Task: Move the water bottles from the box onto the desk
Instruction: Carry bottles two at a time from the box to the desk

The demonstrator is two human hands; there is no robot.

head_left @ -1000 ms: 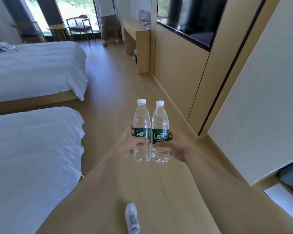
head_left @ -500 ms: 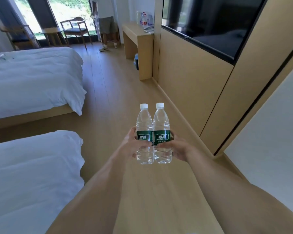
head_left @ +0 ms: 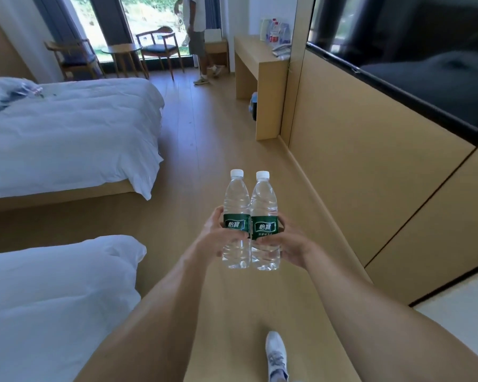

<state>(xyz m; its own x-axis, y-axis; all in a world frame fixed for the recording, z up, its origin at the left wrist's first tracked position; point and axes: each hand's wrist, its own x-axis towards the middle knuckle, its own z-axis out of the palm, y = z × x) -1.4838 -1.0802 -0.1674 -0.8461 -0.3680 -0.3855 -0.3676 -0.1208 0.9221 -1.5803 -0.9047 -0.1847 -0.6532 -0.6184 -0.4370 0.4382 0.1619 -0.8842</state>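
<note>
Two clear water bottles with white caps and green labels are held upright, side by side and touching, in front of me above the wooden floor. My left hand [head_left: 215,232] grips the left bottle [head_left: 236,199] around its label. My right hand [head_left: 287,242] grips the right bottle [head_left: 263,202] the same way. The wooden desk [head_left: 255,55] stands far ahead on the right against the wall, with several bottles [head_left: 275,33] and a telephone on it. No box is in view.
Two white beds [head_left: 66,133] line the left side, leaving a wooden aisle between them and the panelled wall with a dark TV [head_left: 414,51] on the right. A person [head_left: 198,31] stands near the desk by the window, beside chairs and a round table [head_left: 122,49].
I have walked forward along the aisle: the desk and far bed are nearer and the near bed has slid back. The bottles stay in the same grip in front of me.
</note>
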